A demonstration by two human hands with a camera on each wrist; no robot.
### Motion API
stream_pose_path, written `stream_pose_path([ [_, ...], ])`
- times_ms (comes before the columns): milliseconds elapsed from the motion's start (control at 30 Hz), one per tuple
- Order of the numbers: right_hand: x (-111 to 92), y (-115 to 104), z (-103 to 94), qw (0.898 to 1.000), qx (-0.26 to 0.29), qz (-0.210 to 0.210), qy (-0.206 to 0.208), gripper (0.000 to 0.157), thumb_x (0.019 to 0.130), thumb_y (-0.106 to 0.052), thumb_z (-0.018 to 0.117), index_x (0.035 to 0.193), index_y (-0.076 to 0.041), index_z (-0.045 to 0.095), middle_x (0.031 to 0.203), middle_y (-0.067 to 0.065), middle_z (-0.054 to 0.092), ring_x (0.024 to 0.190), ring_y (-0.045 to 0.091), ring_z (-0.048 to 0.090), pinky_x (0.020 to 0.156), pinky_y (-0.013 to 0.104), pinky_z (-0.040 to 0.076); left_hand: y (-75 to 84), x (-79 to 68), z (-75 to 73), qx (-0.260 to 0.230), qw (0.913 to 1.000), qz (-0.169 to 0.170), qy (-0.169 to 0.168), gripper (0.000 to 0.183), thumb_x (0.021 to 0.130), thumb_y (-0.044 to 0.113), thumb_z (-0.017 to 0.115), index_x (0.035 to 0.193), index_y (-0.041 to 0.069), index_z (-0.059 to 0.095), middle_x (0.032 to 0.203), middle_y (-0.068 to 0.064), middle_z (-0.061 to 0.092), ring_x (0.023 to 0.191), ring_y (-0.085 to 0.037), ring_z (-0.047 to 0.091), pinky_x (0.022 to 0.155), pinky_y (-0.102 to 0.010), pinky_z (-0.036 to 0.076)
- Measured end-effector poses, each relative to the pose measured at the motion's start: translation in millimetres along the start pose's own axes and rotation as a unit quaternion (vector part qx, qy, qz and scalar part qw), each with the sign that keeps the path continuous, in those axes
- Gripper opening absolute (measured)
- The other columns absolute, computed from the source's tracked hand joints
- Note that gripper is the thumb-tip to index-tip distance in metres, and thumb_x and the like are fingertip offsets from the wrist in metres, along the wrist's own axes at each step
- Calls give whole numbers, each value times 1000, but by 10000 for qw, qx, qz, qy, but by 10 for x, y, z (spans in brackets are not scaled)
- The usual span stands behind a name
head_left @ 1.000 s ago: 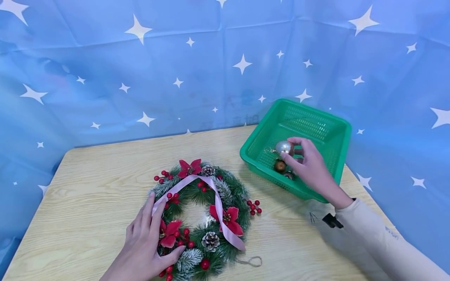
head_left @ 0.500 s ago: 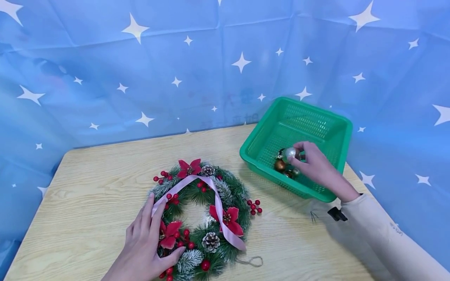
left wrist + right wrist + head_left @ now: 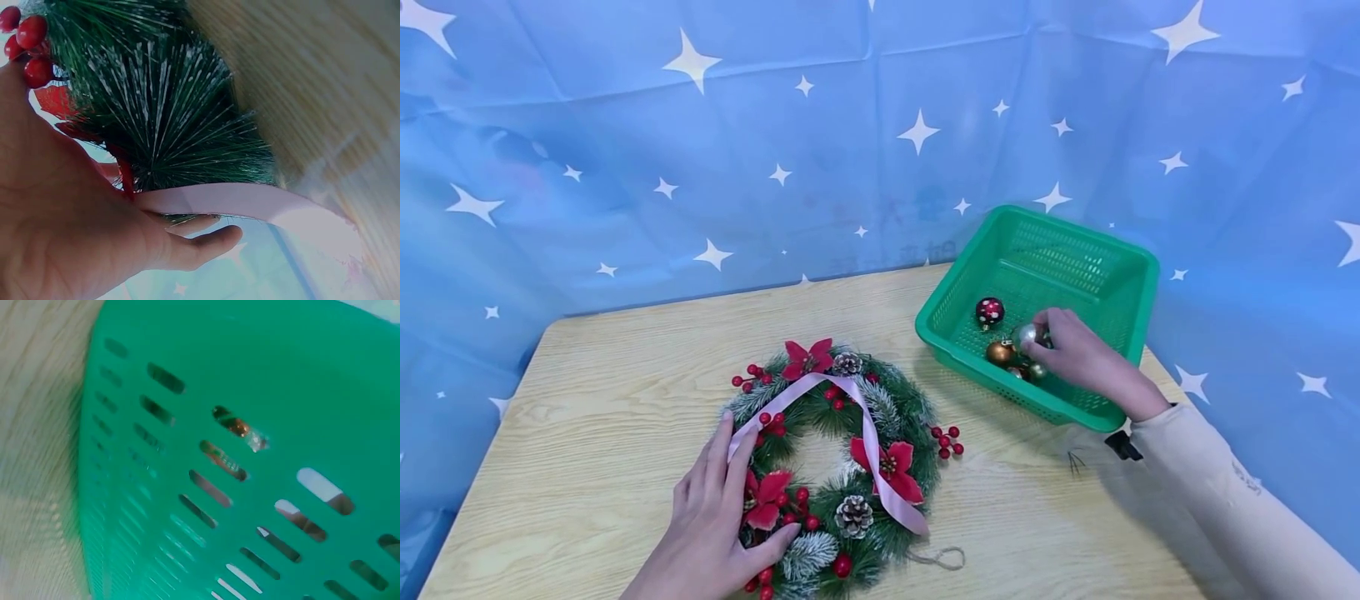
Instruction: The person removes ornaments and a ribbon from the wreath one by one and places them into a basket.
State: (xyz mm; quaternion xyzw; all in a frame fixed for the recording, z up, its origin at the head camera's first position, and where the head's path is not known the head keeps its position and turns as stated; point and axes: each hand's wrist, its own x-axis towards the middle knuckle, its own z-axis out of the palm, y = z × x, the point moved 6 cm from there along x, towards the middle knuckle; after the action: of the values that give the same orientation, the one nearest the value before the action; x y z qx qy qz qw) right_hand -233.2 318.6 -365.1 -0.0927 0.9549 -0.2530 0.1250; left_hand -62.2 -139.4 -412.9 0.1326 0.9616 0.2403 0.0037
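Note:
In the head view my right hand (image 3: 1078, 354) reaches into a green basket (image 3: 951, 354) and pinches a silver bauble (image 3: 1026, 335) between thumb and fingers. Beside it lie a bronze bauble (image 3: 999, 353) and a few partly covered ones. A dark red bauble with white spots (image 3: 989, 312) sits apart, farther back. My left hand (image 3: 703, 517) rests on the left side of a Christmas wreath (image 3: 880, 400), fingers extended, thumb on the greenery. A pale pink ribbon (image 3: 237, 200) lies across the wreath and passes by the left fingers. The basket wall hides the right hand's grip in the right wrist view.
The wooden table (image 3: 625, 383) carries wreath and basket. A twine loop (image 3: 943, 558) lies at the wreath's lower right, and red berries (image 3: 947, 442) stick out on its right side. A blue star-patterned cloth (image 3: 820, 150) hangs behind and along the right.
My right hand has shifted slightly right and down within the basket, holding the silver bauble. The red spotted bauble now shows apart from the others. My left hand stays on the wreath.

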Motion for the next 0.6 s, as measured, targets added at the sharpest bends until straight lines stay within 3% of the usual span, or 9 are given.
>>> stream_pose_path([
  [167,34,22,51,9998,134,-49,-163,33,109,-11,66,126,15,56,114,26,60,75,24,51,60,37,45,1,0,9,-76,10000,-55,-19,123,90,72,77,177,19,8,182,-13,-3,150,-58,29,103,-83,28],
  [600,34,15,77,9998,-4,32,-188,30,110,-17,66,122,9,57,109,21,59,73,24,48,62,40,43,39,8,0,14,9998,-195,26,123,91,73,75,176,13,10,181,-17,1,151,-56,27,103,-82,31],
])
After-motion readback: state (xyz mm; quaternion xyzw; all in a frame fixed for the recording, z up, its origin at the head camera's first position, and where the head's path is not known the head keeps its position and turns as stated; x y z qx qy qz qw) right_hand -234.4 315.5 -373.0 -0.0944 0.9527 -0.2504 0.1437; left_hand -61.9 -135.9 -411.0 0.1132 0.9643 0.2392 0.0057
